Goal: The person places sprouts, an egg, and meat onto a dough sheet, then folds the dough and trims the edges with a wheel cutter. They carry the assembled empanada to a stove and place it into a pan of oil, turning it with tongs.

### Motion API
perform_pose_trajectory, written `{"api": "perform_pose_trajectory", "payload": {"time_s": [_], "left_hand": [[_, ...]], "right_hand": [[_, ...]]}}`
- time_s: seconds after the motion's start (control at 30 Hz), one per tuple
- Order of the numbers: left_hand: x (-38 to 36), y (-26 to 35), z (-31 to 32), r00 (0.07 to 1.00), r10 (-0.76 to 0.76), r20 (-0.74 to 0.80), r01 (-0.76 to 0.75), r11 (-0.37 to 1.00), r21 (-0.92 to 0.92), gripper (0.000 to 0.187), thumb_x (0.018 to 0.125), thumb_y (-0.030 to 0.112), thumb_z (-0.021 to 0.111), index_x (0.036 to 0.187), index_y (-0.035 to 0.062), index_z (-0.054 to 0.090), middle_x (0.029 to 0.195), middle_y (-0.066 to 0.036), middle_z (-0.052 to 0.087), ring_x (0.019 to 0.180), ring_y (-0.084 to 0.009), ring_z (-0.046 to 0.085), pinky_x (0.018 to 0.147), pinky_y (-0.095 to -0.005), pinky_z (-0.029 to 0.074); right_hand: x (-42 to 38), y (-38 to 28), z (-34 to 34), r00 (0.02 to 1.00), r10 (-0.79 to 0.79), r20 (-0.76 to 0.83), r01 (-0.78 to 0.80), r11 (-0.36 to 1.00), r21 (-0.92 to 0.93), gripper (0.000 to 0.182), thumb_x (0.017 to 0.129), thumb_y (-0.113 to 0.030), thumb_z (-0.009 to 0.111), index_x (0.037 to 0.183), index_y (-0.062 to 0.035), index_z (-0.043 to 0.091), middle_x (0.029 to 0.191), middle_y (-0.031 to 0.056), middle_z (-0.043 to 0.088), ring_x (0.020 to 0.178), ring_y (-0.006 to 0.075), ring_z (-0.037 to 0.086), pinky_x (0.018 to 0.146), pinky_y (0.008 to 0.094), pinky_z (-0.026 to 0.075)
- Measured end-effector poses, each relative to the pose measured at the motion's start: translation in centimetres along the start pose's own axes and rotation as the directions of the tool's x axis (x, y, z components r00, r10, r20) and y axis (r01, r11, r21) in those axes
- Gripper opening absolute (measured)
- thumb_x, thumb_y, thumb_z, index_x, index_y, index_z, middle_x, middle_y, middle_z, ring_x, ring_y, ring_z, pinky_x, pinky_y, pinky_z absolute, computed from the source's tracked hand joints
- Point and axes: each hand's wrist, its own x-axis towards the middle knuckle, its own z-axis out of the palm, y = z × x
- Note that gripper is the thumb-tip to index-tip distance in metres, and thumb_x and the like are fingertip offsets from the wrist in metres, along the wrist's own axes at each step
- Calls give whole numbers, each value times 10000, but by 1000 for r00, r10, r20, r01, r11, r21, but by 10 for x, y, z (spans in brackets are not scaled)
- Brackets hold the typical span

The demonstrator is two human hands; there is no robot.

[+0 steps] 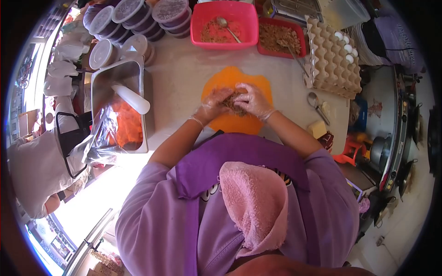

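Observation:
An orange flat sheet [216, 120], perhaps dough, lies on the table in front of me, with a wavy edge. A mound of brown, crumbly filling [235, 102] sits at its middle. My left hand [215, 103], in a clear plastic glove, is cupped against the filling's left side. From the right, my right hand [254, 100], gloved the same way, curls its fingers over the filling. Both hands press it between them; some fingertips are hidden.
A pink basin [224, 41] with a spoon and a red tray [269, 49] of filling stand behind. At left, a metal pan [145, 124] holds orange pieces and a white cylinder [131, 99]. Egg trays [329, 60], a spoon [317, 106] and stacked lidded tubs [131, 13] surround the work area.

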Motion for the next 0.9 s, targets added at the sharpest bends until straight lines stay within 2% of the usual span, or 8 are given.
{"api": "perform_pose_trajectory", "payload": {"time_s": [0.07, 0.2, 0.27, 0.33, 0.5, 0.6, 0.67, 0.9], "left_hand": [[4, 11, -8, 996, -78, 54, 79, 996, -31, 755, 662, 114, 801, 1332, 86, 455, 1362, -99, 478, 1299, -246, 408, 1080, -385, 301], [3, 20, -18, 925, -372, -80, 284, 815, -505, 624, 805, 16, 665, 1367, 67, 398, 1421, -95, 411, 1332, -192, 357, 1095, -339, 295], [0, 14, -25, 869, -490, -59, 215, 482, -849, 538, 870, -9, 576, 1368, 37, 379, 1405, -109, 426, 1317, -191, 377, 1083, -312, 315], [-1, 16, -32, 848, -529, -23, 265, 461, -847, 502, 887, 2, 559, 1357, 23, 388, 1395, -111, 438, 1307, -184, 390, 1082, -309, 316], [-15, 3, -34, 811, -584, 39, 436, 558, -706, 429, 886, 33, 571, 1302, 22, 465, 1351, -103, 491, 1280, -187, 428, 1083, -329, 314], [-27, -5, -33, 937, -349, -10, 347, 934, -86, 473, 822, 56, 633, 1278, 78, 511, 1317, -119, 514, 1277, -260, 430, 1100, -379, 273], [-27, 7, -33, 952, -299, 60, 279, 933, 227, 434, 770, 112, 674, 1192, 94, 580, 1313, -122, 502, 1273, -305, 415, 1107, -431, 235], [-24, -5, -13, 985, -169, -22, 168, 940, 296, 298, 752, 80, 683, 1045, 61, 630, 1218, -127, 565, 1240, -323, 443, 1060, -489, 291]], "right_hand": [[1, 2, -5, 886, 373, 277, -457, 589, 666, 240, 809, -95, 666, 1034, -13, 654, 1172, 95, 598, 1149, 214, 525, 955, 357, 431], [-7, 20, -24, 885, 320, 336, -455, 447, 770, 327, 855, -38, 599, 1175, 23, 574, 1234, 99, 570, 1209, 192, 475, 984, 329, 407], [-13, 24, -34, 827, 408, 386, -497, 211, 842, 400, 834, 34, 571, 1232, 3, 550, 1263, 110, 550, 1202, 218, 481, 987, 318, 405], [-18, 30, -34, 791, 462, 401, -501, 112, 858, 422, 824, 72, 543, 1240, 7, 545, 1252, 114, 555, 1188, 235, 490, 995, 320, 395], [-27, 20, -30, 792, 442, 422, -607, 646, 462, 743, 725, -58, 740, 1386, -136, 410, 1288, 141, 470, 1175, 271, 475, 1011, 347, 380], [-32, 15, -18, 923, 276, 269, -331, 925, 186, 991, 616, -171, 836, 1444, -221, 294, 1291, 168, 415, 1190, 318, 438, 1025, 378, 369], [-31, 5, -15, 925, 287, 247, -319, 943, 100, 1032, 594, -204, 846, 1451, -228, 272, 1297, 179, 402, 1197, 334, 422, 1032, 391, 360], [-31, -2, -14, 947, 289, 139, -299, 953, 55, 1047, 556, -271, 862, 1438, -242, 300, 1304, 178, 368, 1194, 334, 421, 1035, 403, 358]]}}
